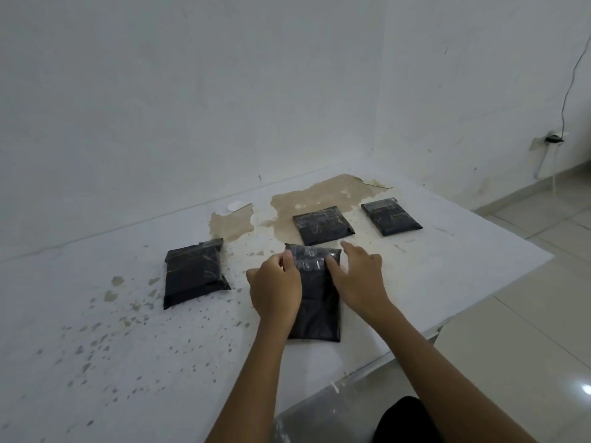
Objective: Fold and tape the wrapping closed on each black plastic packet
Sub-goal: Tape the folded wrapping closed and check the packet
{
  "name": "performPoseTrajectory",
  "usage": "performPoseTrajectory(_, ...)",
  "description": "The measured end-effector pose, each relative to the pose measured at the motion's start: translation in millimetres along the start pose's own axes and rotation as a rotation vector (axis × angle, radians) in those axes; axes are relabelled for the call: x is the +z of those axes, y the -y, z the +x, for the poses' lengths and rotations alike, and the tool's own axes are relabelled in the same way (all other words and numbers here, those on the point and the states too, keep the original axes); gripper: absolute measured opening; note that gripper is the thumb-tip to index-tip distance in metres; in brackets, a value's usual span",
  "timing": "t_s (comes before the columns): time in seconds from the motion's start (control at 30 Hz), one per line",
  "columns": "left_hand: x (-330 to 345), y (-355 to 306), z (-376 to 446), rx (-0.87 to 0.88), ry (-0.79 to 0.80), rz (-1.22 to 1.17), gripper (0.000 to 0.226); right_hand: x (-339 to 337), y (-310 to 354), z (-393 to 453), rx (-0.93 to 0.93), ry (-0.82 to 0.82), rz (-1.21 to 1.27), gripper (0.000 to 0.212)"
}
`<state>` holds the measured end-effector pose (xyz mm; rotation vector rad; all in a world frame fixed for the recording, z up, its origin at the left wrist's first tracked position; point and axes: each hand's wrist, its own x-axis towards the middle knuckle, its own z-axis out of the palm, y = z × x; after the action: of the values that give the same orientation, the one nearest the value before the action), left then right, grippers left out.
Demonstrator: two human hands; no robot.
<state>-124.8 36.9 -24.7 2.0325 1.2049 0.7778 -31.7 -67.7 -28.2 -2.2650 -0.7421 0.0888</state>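
Note:
Several black plastic packets lie on a worn white table [96,330]. The nearest packet [316,311] lies in front of me, with a strip of clear tape [311,259] across its folded far end. My left hand [275,289] rests on the packet's left side, fingers curled at the tape's left end. My right hand [359,276] lies along the right side, thumb pressing the tape's right end, index finger pointing away. Another packet [193,273] sits to the left; two more packets [323,224] [390,215] lie farther back, each with tape at its far end.
The tabletop has peeled brown patches [319,193] near the wall. A small white round object [234,206] lies at the back edge. The table's right edge [479,302] drops to a tiled floor. A plug and cable [555,139] hang on the right wall.

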Motion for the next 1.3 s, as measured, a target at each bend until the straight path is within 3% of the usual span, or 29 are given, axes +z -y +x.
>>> performPoseTrajectory(0.17,13.3,9.9,-5.7,0.180,0.172,0.301,0.047,25.6,-12.6,-13.4,-0.273,0.133,-0.388,0.049)
performPoseTrajectory(0.23,10.9,19.5,-6.8,0.397,0.280,0.322,0.054,28.8,-15.6,-14.2,-0.272,0.165,-0.458,0.048)
performPoseTrajectory(0.3,9.2,29.8,-7.1,0.488,0.397,0.395,0.054,28.4,-17.9,-12.7,-0.222,0.213,-0.508,0.047)
performPoseTrajectory(0.43,7.7,39.7,-11.0,0.401,0.461,0.544,0.058,27.4,-21.3,-19.3,-0.151,0.161,-0.630,0.065)
performPoseTrajectory(0.57,8.7,35.4,-13.1,0.331,0.450,0.605,0.061,28.7,-20.4,-26.7,-0.016,0.112,-0.547,0.052)
performPoseTrajectory(0.73,9.4,34.9,-15.9,0.302,0.437,0.590,0.064,28.8,-20.8,-32.7,0.099,0.080,-0.470,0.059)
performPoseTrajectory(1.03,12.1,35.2,-17.1,0.279,0.412,0.550,0.069,26.2,-21.8,-36.3,0.050,0.033,-0.378,0.067)
performPoseTrajectory(1.13,12.9,35.2,-17.9,0.264,0.405,0.542,0.071,26.6,-20.3,-37.2,-0.026,0.074,-0.438,0.060)
performPoseTrajectory(1.3,13.3,35.1,-18.0,0.266,0.407,0.564,0.073,30.1,-21.2,-38.0,0.048,0.013,-0.446,0.059)
